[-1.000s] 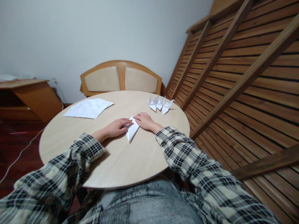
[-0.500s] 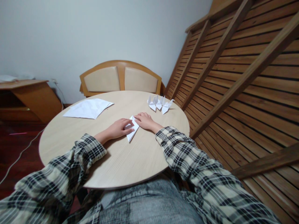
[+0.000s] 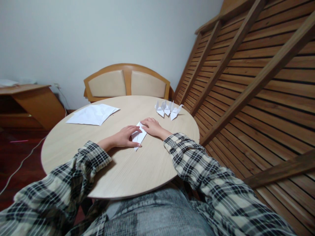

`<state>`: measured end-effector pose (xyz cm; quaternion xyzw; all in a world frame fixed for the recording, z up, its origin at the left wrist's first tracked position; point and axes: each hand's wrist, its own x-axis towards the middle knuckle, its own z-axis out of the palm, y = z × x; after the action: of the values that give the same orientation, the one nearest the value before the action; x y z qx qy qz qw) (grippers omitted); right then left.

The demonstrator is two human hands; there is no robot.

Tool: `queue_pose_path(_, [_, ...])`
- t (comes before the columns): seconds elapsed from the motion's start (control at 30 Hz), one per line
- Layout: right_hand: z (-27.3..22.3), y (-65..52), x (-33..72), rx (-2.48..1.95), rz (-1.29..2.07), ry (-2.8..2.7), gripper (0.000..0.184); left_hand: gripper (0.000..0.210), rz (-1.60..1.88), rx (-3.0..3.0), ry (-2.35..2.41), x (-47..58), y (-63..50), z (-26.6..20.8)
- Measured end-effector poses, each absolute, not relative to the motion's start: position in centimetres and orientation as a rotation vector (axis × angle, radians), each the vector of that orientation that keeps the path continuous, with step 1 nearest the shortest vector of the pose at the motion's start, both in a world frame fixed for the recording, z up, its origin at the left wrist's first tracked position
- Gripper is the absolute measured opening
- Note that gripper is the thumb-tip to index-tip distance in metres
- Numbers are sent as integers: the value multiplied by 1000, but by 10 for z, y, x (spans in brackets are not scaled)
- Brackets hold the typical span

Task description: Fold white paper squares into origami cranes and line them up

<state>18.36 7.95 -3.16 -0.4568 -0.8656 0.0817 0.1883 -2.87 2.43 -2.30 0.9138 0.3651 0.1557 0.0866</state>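
Note:
A small folded sheet of white paper point(image 3: 140, 136) lies on the round table, with its narrow point towards me. My left hand point(image 3: 124, 136) rests across its left side, thumb and fingers spread apart: the thumb lies over the lower part, the fingertips near the upper part. At the paper's upper right edge, my right hand point(image 3: 152, 127) holds it down with bent fingers. Part of the paper is hidden under both hands. Further back on the right stand white origami cranes point(image 3: 168, 109), three of them close together.
A stack of white paper point(image 3: 93, 114) lies at the back left of the pale round table point(image 3: 118, 173). Behind the table is a cushioned wooden headboard point(image 3: 128, 82). Slatted wood point(image 3: 251, 88) leans along the right side. A wooden desk point(image 3: 36, 101) stands at the left.
My left thumb has slid towards me, down near the paper's lower point, widening the gap to the fingers. My right hand and the paper are nearly where they were.

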Motion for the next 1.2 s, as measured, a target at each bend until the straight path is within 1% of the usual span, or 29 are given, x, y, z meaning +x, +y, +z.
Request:
queue_pose_path(0.13, [-34, 83, 183, -1121, 213, -2495, 33, 71, 474, 2725, 1036, -29, 25, -23])
queue_pose_path(0.23, [-33, 83, 183, -1130, 197, -2496, 32, 66, 452, 2740, 1042, -32, 27, -20])
queue_pose_path(0.3, [-32, 82, 184, -1201, 177, -2455, 32, 59, 438, 2759, 1067, -34, 28, -17])
queue_pose_path(0.43, [-32, 83, 189, -1346, 122, -2362, 31, 37, 485, 2811, 1141, -40, 31, -14])
queue_pose_path(0.53, [-32, 84, 189, -1357, 90, -2338, 29, 31, 536, 2841, 1248, -44, 35, -16])
queue_pose_path(0.67, [-28, 79, 186, -1319, 48, -2347, 28, 27, 555, 2824, 1383, -48, 39, -21])
queue_pose_path(0.8, [-24, 71, 183, -1111, 72, -2467, 34, 23, 574, 2773, 1403, -49, 37, -22])
queue_pose_path(0.9, [-23, 69, 181, -1000, 134, -2537, 31, 24, 582, 2751, 1427, -49, 35, -21])
queue_pose_path(1.2, [-23, 74, 181, -989, 204, -2505, 20, 28, 617, 2719, 1491, -47, 35, -21])
